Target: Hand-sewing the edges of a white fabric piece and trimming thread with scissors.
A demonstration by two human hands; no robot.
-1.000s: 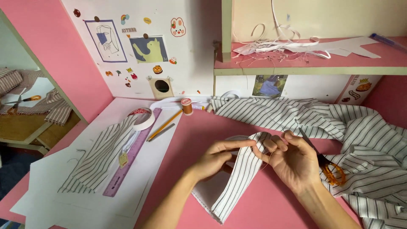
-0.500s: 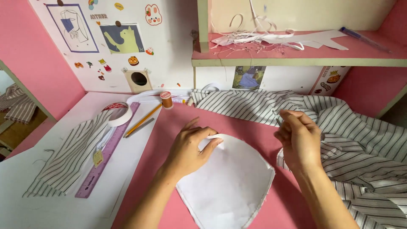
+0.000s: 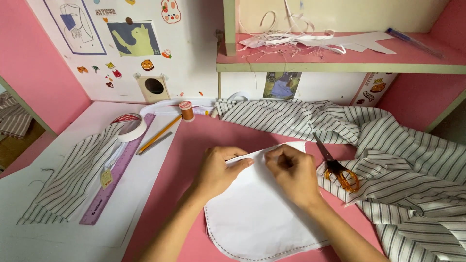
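A white fabric piece [image 3: 257,213] with a stitched curved edge lies on the pink desk [image 3: 194,140], nearest the camera; both hands sit at its upper edge. The left hand [image 3: 219,170] pinches that folded edge between thumb and fingers; the right hand [image 3: 291,172] pinches the same edge just beside it, fingertips nearly touching the left's. Just right of the right hand lie orange-handled scissors [image 3: 337,167], resting on striped cloth [image 3: 388,140] that spreads across the right side of the desk; to the left, on white paper [image 3: 63,194], lie another striped piece [image 3: 68,179], a purple ruler [image 3: 114,177], a pencil [image 3: 159,134] and a tape roll [image 3: 128,126]. Farther back stands a thread spool [image 3: 186,110]; beyond it a stickered wall [image 3: 145,53]; up on the shelf [image 3: 340,60] lie white scraps [image 3: 301,39].
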